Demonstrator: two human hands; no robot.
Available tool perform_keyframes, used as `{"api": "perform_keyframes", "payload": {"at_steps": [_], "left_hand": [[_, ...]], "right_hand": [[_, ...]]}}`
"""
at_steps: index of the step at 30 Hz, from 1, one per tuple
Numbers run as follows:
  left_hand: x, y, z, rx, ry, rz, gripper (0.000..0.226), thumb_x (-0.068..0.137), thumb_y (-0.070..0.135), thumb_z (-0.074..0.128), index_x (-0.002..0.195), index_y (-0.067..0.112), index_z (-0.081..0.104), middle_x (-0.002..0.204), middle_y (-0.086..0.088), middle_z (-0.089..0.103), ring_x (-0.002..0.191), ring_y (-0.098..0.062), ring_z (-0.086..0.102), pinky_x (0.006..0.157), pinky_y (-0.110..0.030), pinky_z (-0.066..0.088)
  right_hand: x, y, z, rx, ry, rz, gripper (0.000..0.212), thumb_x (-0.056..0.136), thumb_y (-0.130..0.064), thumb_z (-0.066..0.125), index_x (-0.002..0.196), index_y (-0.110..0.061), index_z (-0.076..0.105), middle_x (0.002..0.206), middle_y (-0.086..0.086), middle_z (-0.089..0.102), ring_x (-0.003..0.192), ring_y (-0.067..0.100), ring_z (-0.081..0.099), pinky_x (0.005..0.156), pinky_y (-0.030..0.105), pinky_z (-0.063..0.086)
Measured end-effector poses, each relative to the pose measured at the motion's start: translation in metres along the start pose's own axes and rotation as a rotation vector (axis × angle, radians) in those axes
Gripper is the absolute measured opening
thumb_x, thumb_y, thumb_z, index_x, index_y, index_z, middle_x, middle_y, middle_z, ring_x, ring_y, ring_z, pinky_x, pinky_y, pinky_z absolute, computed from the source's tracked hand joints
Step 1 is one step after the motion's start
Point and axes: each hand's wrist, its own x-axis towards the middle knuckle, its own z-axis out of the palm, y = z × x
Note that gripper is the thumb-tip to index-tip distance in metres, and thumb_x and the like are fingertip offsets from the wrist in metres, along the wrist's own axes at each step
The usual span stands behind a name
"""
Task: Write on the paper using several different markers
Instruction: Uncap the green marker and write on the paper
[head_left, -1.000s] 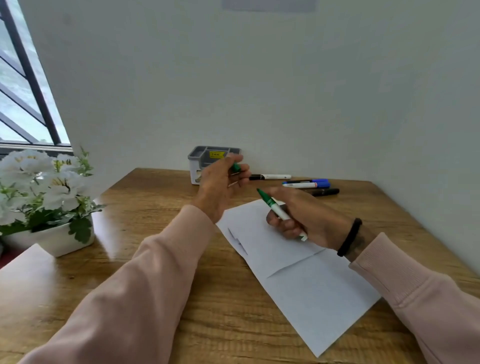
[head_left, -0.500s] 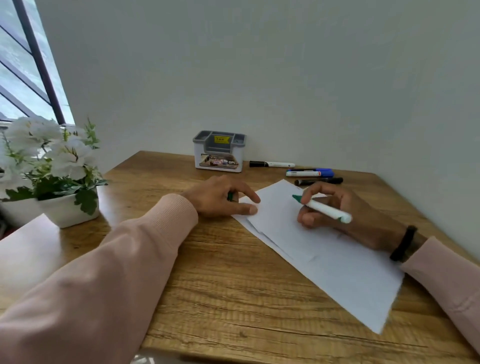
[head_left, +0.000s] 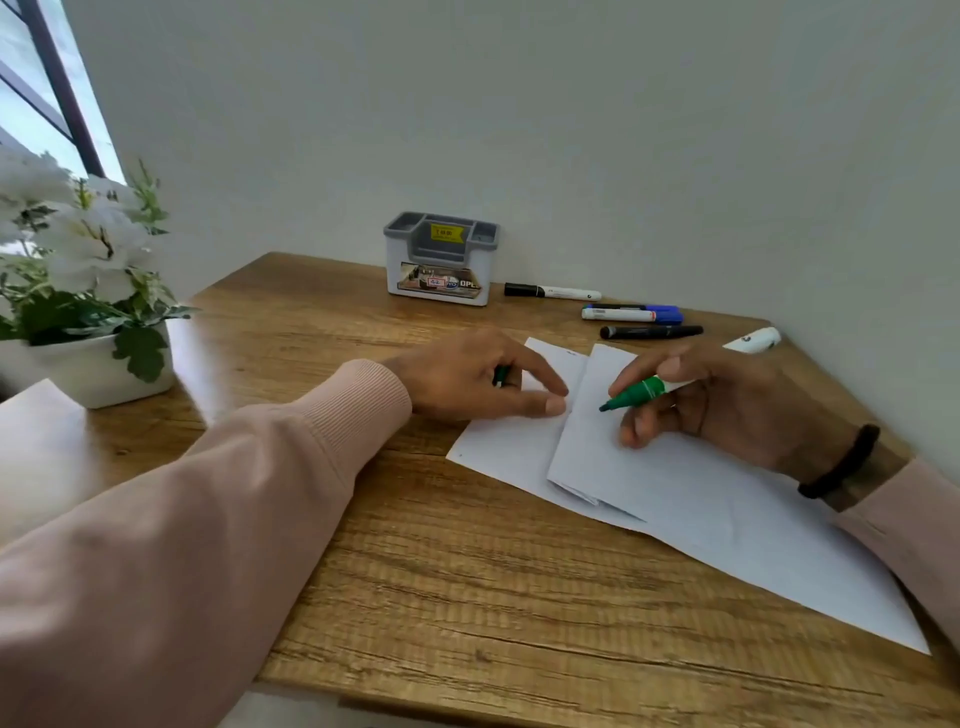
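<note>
A: A wooden desk (head_left: 467, 571) set into a pale corner, window and white flowers (head_left: 78, 244) at the left. What is at the centre?

B: The paper (head_left: 701, 499), white sheets lying askew on the desk's right half, one folded sheet over another. The right hand (head_left: 727, 405) grips a green marker (head_left: 636, 393), uncapped, its tip pointing down-left and just above the upper sheet; whether it touches cannot be told.

A: And the other hand?

B: The left hand (head_left: 478, 382) rests at the paper's left edge, forefinger and thumb stretched onto the sheet, the remaining fingers curled round a small green piece, probably the cap (head_left: 501, 375).

A: How would the stroke be done well?

B: In my judgement, keep the left fingertips pressing the sheets flat, since loose folded paper will slide. Lower the tip gently, write on the flat area clear of the fold, and keep the cap in hand for closing.

A: Other pens?

B: Beyond the paper, near the wall: a black-capped white marker (head_left: 551, 291), a blue-capped marker (head_left: 631, 314), a black marker (head_left: 650, 331), and a white object (head_left: 753, 340) behind the right hand, perhaps another marker.

A: Any writing?

B: A grey organiser (head_left: 441, 260) carries a yellow sticker (head_left: 445, 232), illegible, and a front label reading roughly "OPL". Nothing legible on the paper.
</note>
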Motion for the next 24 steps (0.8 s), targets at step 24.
{"api": "perform_keyframes", "payload": {"at_steps": [24], "left_hand": [[-0.004, -0.006, -0.017, 0.084, -0.258, -0.010, 0.060, 0.086, 0.060, 0.065, 0.141, 0.060, 0.042, 0.109, 0.014, 0.046, 0.100, -0.010, 0.047, 0.084, -0.030, 0.037]], "right_hand": [[-0.003, 0.005, 0.077, -0.508, 0.106, -0.175, 0.012, 0.089, 0.000, 0.073, 0.081, -0.009, 0.074, 0.054, 0.013, 0.069, 0.044, 0.019, 0.063, 0.049, 0.027, 0.055]]}}
